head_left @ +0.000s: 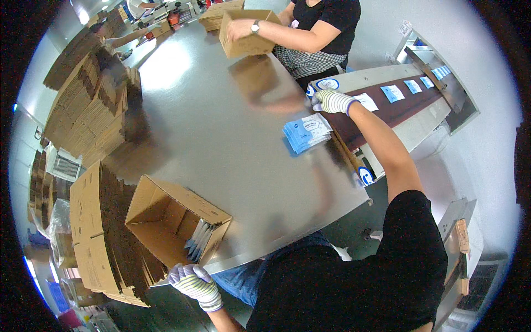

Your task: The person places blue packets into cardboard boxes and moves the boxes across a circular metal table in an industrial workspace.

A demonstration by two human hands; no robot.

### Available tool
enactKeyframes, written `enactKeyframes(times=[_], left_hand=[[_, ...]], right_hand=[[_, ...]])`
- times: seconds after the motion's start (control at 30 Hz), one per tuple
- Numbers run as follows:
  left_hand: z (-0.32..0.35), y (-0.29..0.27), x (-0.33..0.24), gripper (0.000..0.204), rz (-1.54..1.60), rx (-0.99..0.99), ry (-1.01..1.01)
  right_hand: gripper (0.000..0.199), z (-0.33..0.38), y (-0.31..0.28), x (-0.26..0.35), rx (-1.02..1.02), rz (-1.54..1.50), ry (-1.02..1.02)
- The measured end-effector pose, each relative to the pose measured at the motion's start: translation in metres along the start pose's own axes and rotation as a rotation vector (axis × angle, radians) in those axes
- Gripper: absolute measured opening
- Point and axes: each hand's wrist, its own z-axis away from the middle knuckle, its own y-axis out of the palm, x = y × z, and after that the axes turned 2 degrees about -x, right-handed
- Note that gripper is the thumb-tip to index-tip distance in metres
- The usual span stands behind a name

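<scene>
My right hand (333, 102), in a striped knit glove, reaches over the near end of a conveyor with a dark red belt (357, 124). Its fingers stretch left, palm down; no held item shows. A white packet (366, 102) lies on the belt beside that wrist. Below the hand, a fanned stack of blue-and-white packets (307, 134) rests on the metal table. My left hand (196, 285), also gloved, has its fingers curled by the near edge of an open cardboard box (160, 213); what they grip is hidden. Inside the tilted box stand several packets (199, 240).
More packets (392, 93) lie spaced along the belt. Stacks of flattened cartons (88, 110) line the left side of the metal table (204, 127). Across it, a person in black handles another cardboard box (251, 36). Another person's arm (130, 37) shows at the far left.
</scene>
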Motion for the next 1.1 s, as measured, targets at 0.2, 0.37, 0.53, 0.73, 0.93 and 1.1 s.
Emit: enactKeyframes(times=[0.2, 0.37, 0.53, 0.73, 0.93, 1.1], left_hand=[[0.001, 0.006, 0.003, 0.007, 0.041, 0.009, 0.018], [-0.002, 0.01, 0.005, 0.01, 0.022, 0.041, 0.046], [-0.018, 0.019, 0.004, 0.012, 0.059, 0.019, 0.074], [-0.045, 0.028, -0.01, 0.014, 0.027, -0.033, 0.107], [-0.092, 0.048, -0.041, 0.017, 0.12, -0.096, 0.205], [-0.103, 0.059, -0.059, 0.016, 0.167, -0.157, 0.211]], right_hand=[[0.033, -0.01, -0.017, -0.016, 0.226, 0.051, 0.034], [0.044, -0.013, -0.03, -0.008, 0.377, 0.165, -0.011], [0.06, -0.048, 0.05, -0.06, 0.577, 0.27, -0.241], [0.076, -0.006, 0.059, 0.028, 0.703, 0.069, -0.156], [0.072, 0.11, 0.035, 0.165, 0.103, 0.193, 0.008], [0.074, 0.136, 0.087, 0.156, -0.305, 0.296, 0.018]])
